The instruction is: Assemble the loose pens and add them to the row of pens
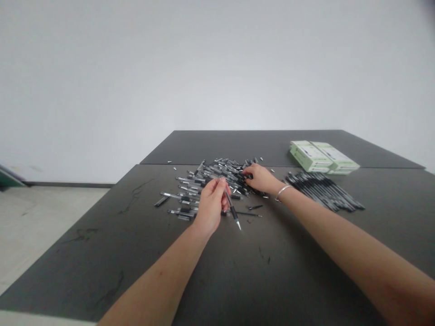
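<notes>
Obliquely, a slim pen (233, 211) with a clear barrel, black grip and silvery cone tip points down over the smudged black bench (272, 276), pinched in the fingers of the left hand (210, 203). The right hand (261, 178), a shiny bangle (281, 191) at its wrist, curls its fingers into a loose heap of pen parts (220, 171); whether they grasp one, I cannot tell. Dark pens (322, 192) lie side by side rightward, near green-and-white boxes (311, 156).

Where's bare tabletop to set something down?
Free on black table: near stretch between bare forearms; back of far panel, left of pale green cardboard boxes.
Crowded: loose clear-and-black plastic pen heap around right hand; dark pen row before boxes.
</notes>
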### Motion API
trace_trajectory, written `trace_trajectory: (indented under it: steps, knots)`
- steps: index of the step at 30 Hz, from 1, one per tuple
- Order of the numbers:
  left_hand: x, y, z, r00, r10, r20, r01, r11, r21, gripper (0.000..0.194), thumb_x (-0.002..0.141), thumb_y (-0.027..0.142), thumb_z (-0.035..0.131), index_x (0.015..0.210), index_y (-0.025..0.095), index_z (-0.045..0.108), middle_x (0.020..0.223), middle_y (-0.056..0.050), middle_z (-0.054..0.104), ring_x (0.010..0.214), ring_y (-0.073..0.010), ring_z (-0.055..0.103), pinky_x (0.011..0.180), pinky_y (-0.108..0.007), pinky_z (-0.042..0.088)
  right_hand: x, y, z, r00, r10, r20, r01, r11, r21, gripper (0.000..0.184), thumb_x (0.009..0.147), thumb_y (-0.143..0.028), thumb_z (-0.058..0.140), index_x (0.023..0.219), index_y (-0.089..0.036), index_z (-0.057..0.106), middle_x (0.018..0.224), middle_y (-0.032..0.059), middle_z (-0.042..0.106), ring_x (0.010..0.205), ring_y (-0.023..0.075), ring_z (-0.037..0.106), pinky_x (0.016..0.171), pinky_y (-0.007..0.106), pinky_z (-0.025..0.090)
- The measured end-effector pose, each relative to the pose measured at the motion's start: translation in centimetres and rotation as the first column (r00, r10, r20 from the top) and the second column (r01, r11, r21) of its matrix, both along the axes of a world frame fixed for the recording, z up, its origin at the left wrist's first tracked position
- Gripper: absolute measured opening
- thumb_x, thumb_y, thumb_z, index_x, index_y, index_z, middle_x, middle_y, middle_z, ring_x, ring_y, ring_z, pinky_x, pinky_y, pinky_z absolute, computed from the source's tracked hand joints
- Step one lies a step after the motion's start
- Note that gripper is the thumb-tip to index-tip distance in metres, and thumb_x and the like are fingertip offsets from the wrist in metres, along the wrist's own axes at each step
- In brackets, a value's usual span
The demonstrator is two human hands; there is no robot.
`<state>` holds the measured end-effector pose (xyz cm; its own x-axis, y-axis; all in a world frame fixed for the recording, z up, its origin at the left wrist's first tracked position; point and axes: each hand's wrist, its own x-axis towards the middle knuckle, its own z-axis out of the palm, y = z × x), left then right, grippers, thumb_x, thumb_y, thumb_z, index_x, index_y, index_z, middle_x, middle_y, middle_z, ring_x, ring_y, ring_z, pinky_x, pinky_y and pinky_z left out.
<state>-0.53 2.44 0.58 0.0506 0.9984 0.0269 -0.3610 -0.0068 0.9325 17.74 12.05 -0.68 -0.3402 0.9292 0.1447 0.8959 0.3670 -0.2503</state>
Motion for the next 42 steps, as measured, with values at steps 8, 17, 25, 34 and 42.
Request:
trace_trajectory:
  steps: [8,17,25,34,42]
  knots:
    - [-0.1,0.2,-0.1,1.000,0.005,-0.009,-0.005,1.000,-0.030,0.033,0.076,0.048,0.065,0.077,0.016,0.056,0.062,0.004,0.051,0.039,-0.0031,0.034,0.034,-0.015,0.027,0.3,-0.7,0.5,0.998,0.016,-0.053,-0.016,1.000,0.009,0.018,0.080,-0.028,0.062,0.089,-0.015,0.070,0.092,0.0102,0.066,0.087,0.0201,0.061,0.079,0.027,0.042]
    - [0.1,-0.4,-0.2,0.973,-0.161,-0.163,0.159,0.987,-0.021,0.034,0.080,0.045,0.062,0.096,0.016,0.066,0.060,0.004,0.050,0.042,-0.0047,0.036,0.037,-0.016,0.027,2.0,-7.2,1.6,0.891,0.064,-0.449,-0.138,0.982,-0.132,0.021,0.087,-0.032,0.053,0.094,-0.017,0.065,0.078,0.0015,0.068,0.068,0.0146,0.060,0.062,0.024,0.044]
    - [0.4,-1.2,0.2,0.939,-0.274,-0.207,0.285,0.958,0.023,0.035,0.081,0.041,0.062,0.109,0.019,0.063,0.061,0.003,0.056,0.040,-0.0044,0.037,0.035,-0.016,0.030,1.2,-11.1,2.4,0.529,0.018,-0.849,-0.265,0.953,-0.145,0.027,0.085,-0.033,0.060,0.107,-0.019,0.058,0.079,0.0019,0.066,0.068,0.0131,0.060,0.061,0.025,0.047]
    - [0.2,-0.4,0.6,0.999,-0.012,0.030,0.012,1.000,0.007,0.025,0.081,0.034,0.062,0.099,0.019,0.054,0.064,0.003,0.059,0.039,-0.0061,0.043,0.034,-0.016,0.033,1.4,-12.1,2.5,0.472,0.002,-0.882,-0.334,0.926,-0.177,0.017,0.086,-0.035,0.058,0.090,-0.019,0.054,0.073,0.0006,0.062,0.061,0.0104,0.054,0.053,0.022,0.041]
    - [-0.6,0.4,0.7,0.972,0.167,0.163,-0.179,0.982,0.059,0.021,0.081,0.027,0.063,0.094,0.019,0.050,0.068,0.000,0.063,0.049,-0.0090,0.053,0.042,-0.017,0.039,1.8,-12.3,2.5,0.478,-0.017,-0.878,-0.386,0.894,-0.228,0.022,0.087,-0.040,0.055,0.089,-0.018,0.055,0.062,-0.0010,0.058,0.053,0.0100,0.047,0.052,0.023,0.038]
